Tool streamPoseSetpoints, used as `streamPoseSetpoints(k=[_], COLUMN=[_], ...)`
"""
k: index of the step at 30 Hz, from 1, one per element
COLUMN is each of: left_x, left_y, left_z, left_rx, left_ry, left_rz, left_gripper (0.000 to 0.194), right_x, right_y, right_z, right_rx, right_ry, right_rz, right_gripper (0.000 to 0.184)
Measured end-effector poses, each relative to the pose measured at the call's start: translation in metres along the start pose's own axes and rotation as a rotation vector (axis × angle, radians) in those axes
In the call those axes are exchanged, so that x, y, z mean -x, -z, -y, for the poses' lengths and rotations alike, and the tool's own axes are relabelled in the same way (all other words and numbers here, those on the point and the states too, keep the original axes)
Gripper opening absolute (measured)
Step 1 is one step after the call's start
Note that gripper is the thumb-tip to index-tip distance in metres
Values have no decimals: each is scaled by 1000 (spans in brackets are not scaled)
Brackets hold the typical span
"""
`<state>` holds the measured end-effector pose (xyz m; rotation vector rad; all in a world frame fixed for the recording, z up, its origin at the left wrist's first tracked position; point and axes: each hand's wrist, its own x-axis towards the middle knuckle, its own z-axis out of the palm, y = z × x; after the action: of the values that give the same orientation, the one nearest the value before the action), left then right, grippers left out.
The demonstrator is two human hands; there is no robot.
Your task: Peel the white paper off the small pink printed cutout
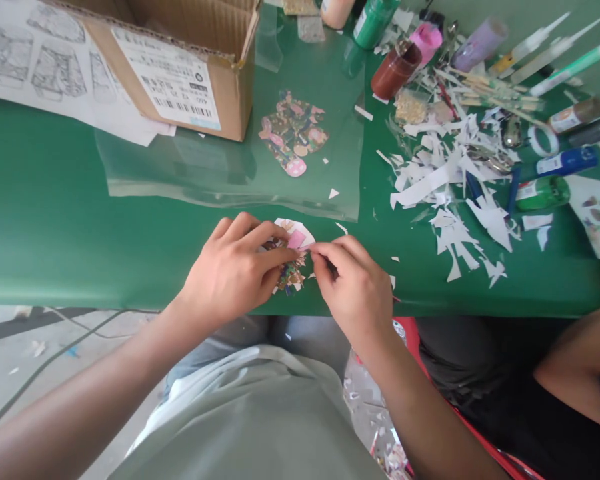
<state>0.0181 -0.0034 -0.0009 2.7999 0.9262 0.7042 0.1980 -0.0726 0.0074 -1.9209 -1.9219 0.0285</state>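
Near the table's front edge, a small paper cutout (301, 233) with a white border and a pink patch lies between my two hands. My left hand (237, 263) rests its bent fingers over the cutout and holds it down, hiding its left part. At the cutout's right edge, my right hand (357, 283) pinches with thumb and index finger; anything smaller in that pinch is hidden. Under my left fingers, multicoloured patterned scraps (291, 277) show. Ahead, on a clear plastic sheet (190, 177), sits a collage of patterned paper pieces (296, 130).
A cardboard box (175, 87) stands at the back left on printed sheets (45, 73). White paper scraps (450, 173) are heaped at the right, among paint bottles (397, 70) and wooden sticks (500, 90). Another person's arm (580, 340) is at the right edge.
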Motion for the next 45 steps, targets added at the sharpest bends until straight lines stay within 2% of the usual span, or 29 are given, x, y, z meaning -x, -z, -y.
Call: streamPoseSetpoints(k=[10, 15, 21, 33, 45], left_x=[-1, -2, -2, 0, 0], left_y=[0, 1, 0, -1, -2], left_z=[-2, -1, 4, 5, 6], left_rx=[0, 1, 82, 109, 106], left_ry=[42, 28, -40, -43, -49], left_rz=[22, 23, 33, 36, 27], left_gripper=[29, 29, 33, 39, 38], right_x=[0, 1, -1, -4, -6], right_y=[6, 13, 15, 5, 5], right_z=[-7, -13, -17, -15, -18], right_rx=[158, 77, -62, -11, -16], right_ry=[177, 159, 179, 276, 292], right_rz=[-3, 32, -5, -12, 8], right_gripper=[22, 19, 18, 19, 20])
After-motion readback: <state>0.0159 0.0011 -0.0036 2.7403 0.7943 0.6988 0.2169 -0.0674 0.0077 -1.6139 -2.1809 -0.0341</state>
